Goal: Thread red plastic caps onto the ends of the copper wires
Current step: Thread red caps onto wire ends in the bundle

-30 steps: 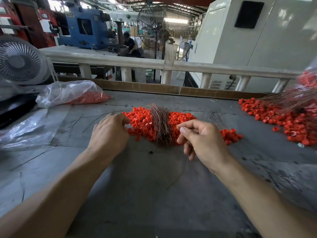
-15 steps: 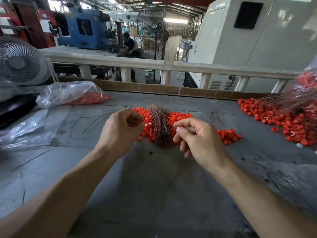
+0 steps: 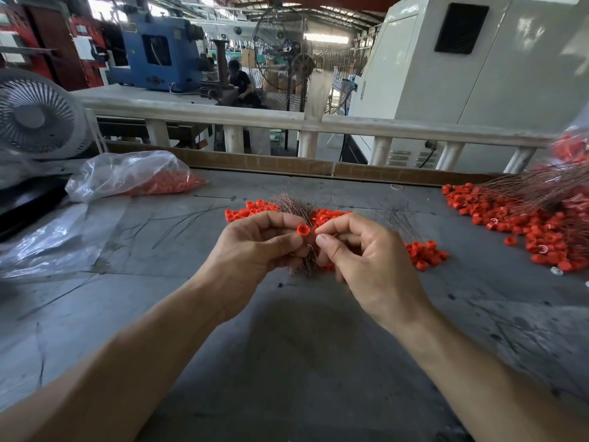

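Observation:
My left hand [image 3: 255,247] pinches one red cap [image 3: 302,230] between thumb and forefinger, its open end facing up. Close beside it, my right hand [image 3: 366,260] pinches a thin copper wire [image 3: 331,235] whose tip points at the cap. Both hands hover just above a pile of loose red caps [image 3: 424,252] on the grey table [image 3: 287,346]. A bundle of copper wires [image 3: 294,204] lies across that pile, partly hidden by my hands.
A larger heap of capped wires and red caps [image 3: 538,221] fills the right side. A clear bag of red caps [image 3: 134,175] lies at the left, with a fan [image 3: 35,118] behind it. A cardboard strip [image 3: 287,165] edges the table's far side.
My left hand lifted off the pile with a cap and came to the middle. My right hand rose with a wire to meet it.

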The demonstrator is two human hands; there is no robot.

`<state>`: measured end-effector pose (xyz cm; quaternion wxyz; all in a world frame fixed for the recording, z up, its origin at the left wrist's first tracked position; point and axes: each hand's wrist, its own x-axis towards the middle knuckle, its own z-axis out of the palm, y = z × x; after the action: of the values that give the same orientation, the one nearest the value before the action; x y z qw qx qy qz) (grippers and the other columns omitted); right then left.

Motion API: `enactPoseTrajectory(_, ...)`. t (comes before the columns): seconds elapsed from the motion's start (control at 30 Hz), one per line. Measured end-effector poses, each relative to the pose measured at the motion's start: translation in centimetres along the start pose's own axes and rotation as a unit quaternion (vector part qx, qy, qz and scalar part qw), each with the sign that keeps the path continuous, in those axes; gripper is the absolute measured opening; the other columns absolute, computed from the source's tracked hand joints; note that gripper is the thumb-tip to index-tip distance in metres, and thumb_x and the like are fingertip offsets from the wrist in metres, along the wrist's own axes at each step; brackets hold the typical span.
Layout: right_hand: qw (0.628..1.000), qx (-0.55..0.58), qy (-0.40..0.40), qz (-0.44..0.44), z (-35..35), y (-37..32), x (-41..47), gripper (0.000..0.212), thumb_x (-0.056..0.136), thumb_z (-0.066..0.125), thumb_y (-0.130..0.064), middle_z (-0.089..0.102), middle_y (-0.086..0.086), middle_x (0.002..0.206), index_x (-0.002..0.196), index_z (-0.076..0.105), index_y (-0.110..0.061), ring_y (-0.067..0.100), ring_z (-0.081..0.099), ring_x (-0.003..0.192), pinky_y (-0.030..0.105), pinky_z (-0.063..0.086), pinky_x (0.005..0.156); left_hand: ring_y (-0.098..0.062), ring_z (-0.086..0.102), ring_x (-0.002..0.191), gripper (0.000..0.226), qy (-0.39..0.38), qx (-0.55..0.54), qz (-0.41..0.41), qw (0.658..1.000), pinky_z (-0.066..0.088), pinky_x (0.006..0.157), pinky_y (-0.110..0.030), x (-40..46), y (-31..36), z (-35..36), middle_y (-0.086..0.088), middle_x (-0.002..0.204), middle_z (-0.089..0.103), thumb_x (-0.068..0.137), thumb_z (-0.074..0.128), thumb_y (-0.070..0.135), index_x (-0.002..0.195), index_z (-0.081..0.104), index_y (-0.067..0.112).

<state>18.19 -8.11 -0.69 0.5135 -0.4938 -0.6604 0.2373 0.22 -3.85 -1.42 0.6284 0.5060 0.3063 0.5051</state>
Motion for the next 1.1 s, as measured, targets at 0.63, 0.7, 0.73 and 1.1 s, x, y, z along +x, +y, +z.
enactPoseTrajectory(0.63,0.999,-0.033,-0.005,-0.031,0.08,0.03,-0.03,0.010,0.094,0.071,-0.018,0.071,-0.008,0.071,0.090,0.072,-0.027,0.011,0.069,0.071,0.027,0.055,0.068,-0.018,0.068,0.078,0.022,-0.032,0.100,0.057,0.993,0.059,0.073,-0.027,-0.50,0.02,0.38,-0.008,0.085,0.072,0.083,0.071,-0.001,0.103,0.071,0.009)
enactPoseTrajectory(0.7,0.999,-0.033,-0.002,-0.032,0.10,0.01,-0.05,0.010,0.094,0.071,-0.018,0.071,-0.009,0.071,0.090,0.072,-0.027,0.010,0.069,0.071,0.024,0.054,0.067,-0.018,0.069,0.076,0.023,-0.025,0.100,0.065,0.993,0.059,0.071,-0.026,-0.50,-0.08,0.47,-0.008,0.083,0.074,0.080,0.072,0.002,0.102,0.072,0.009)
enactPoseTrajectory(0.73,0.999,-0.032,-0.001,-0.032,0.09,-0.02,-0.05,0.010,0.094,0.071,-0.018,0.071,-0.010,0.070,0.089,0.072,-0.027,0.009,0.069,0.070,0.021,0.053,0.066,-0.018,0.069,0.075,0.023,-0.020,0.102,0.068,0.992,0.059,0.070,-0.026,-0.47,-0.15,0.52,-0.008,0.083,0.074,0.080,0.073,0.002,0.102,0.072,0.009)
enactPoseTrajectory(1.1,0.999,-0.032,0.002,-0.034,0.09,-0.33,-0.07,0.011,0.094,0.071,-0.017,0.071,-0.009,0.071,0.090,0.072,-0.027,0.009,0.069,0.070,0.026,0.056,0.066,-0.020,0.067,0.084,0.029,-0.025,0.118,0.068,0.990,0.059,0.078,-0.028,-0.40,-0.17,0.55,-0.024,0.099,0.072,0.077,0.074,0.014,0.103,0.080,0.023)
